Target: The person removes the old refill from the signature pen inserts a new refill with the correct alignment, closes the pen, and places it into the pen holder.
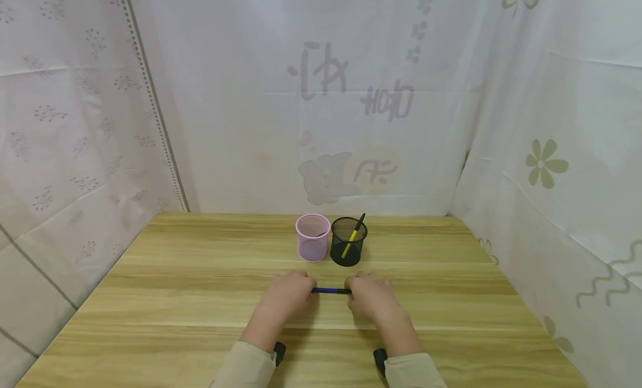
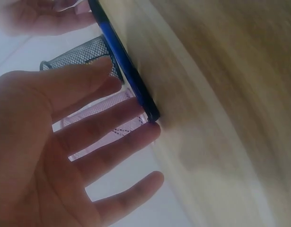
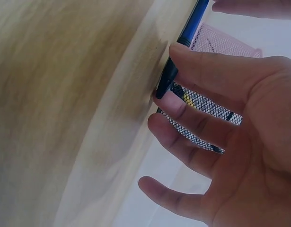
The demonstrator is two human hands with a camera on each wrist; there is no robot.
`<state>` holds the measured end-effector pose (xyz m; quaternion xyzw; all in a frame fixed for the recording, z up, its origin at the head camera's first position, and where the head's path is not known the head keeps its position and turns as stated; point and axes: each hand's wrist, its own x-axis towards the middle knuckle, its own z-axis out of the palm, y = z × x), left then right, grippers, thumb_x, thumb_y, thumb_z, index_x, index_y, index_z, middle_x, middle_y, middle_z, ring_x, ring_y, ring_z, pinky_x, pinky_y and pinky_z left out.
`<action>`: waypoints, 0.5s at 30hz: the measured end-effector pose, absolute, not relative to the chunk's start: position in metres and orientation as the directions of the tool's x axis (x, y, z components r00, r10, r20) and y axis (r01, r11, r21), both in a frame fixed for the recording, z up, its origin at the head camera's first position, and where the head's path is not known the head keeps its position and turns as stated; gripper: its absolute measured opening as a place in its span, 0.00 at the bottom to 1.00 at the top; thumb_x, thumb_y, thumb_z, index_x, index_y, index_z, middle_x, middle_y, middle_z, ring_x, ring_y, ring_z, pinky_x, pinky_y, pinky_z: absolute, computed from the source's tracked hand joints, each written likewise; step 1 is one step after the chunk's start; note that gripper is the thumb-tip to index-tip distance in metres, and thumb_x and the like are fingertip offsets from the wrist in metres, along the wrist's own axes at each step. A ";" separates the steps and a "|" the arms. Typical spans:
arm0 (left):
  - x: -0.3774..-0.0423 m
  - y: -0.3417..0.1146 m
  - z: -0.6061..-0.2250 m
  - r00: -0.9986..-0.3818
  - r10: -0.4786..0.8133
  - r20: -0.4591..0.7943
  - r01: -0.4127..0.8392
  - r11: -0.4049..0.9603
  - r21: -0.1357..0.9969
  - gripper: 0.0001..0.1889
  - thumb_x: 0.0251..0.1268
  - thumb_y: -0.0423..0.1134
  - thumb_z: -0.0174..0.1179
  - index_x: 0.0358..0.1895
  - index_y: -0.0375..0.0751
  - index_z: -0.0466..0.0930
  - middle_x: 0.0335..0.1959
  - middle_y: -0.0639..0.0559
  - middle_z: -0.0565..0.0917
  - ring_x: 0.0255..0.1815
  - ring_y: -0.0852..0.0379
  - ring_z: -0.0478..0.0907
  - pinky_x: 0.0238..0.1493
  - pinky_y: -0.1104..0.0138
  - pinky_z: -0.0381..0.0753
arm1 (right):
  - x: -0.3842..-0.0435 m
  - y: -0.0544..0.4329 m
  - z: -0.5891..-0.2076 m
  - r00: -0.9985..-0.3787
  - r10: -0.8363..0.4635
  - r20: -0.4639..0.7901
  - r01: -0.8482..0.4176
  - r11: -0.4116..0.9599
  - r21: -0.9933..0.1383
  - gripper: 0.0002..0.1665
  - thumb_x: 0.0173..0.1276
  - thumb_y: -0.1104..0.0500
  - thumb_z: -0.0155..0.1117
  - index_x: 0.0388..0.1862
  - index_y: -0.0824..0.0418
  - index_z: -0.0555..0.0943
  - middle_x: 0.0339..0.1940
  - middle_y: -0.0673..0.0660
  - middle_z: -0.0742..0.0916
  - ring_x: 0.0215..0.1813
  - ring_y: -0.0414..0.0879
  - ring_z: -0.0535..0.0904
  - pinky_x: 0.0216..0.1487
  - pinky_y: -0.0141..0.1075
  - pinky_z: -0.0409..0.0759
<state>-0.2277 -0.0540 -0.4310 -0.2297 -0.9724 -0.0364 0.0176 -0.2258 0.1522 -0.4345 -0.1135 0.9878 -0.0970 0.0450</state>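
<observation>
A blue pen with black ends (image 1: 331,290) lies level between both hands, low at the wooden table; I cannot tell whether it touches the surface. My left hand (image 1: 290,293) is at its left end. In the left wrist view, fairly straight fingertips (image 2: 154,128) touch the pen's black end, with the thumb beside the barrel. My right hand (image 1: 371,296) pinches the other end; in the right wrist view the thumb (image 3: 182,51) lies over the pen's dark section and fingertips are behind it. Just beyond stand a pink mesh cup (image 1: 312,250) and a black mesh cup (image 1: 345,260).
A yellow and black pen (image 1: 355,236) leans in the black cup, its black end above the rim. Something thin and dark (image 1: 321,234) shows inside the pink cup. The wooden table (image 1: 200,265) meets white patterned curtains (image 1: 241,126) at the back and sides.
</observation>
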 end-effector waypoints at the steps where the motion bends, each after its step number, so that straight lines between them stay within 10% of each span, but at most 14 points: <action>1: -0.228 -0.054 -0.431 -0.893 0.447 0.051 0.450 0.891 0.061 0.06 0.74 0.44 0.68 0.45 0.48 0.90 0.39 0.53 0.87 0.44 0.51 0.85 0.42 0.51 0.85 | -0.226 0.152 -0.434 -0.970 -0.232 -0.066 -0.215 0.956 -0.202 0.12 0.69 0.59 0.76 0.50 0.56 0.89 0.51 0.59 0.87 0.57 0.62 0.82 0.59 0.71 0.76; 15: -0.233 -0.052 -0.440 -0.876 0.476 0.076 0.479 0.877 0.039 0.06 0.62 0.39 0.75 0.30 0.53 0.86 0.32 0.57 0.84 0.35 0.56 0.83 0.33 0.57 0.81 | -0.223 0.150 -0.433 -0.966 -0.257 -0.034 -0.244 0.945 -0.218 0.16 0.64 0.60 0.80 0.26 0.52 0.79 0.31 0.49 0.83 0.40 0.48 0.79 0.51 0.62 0.76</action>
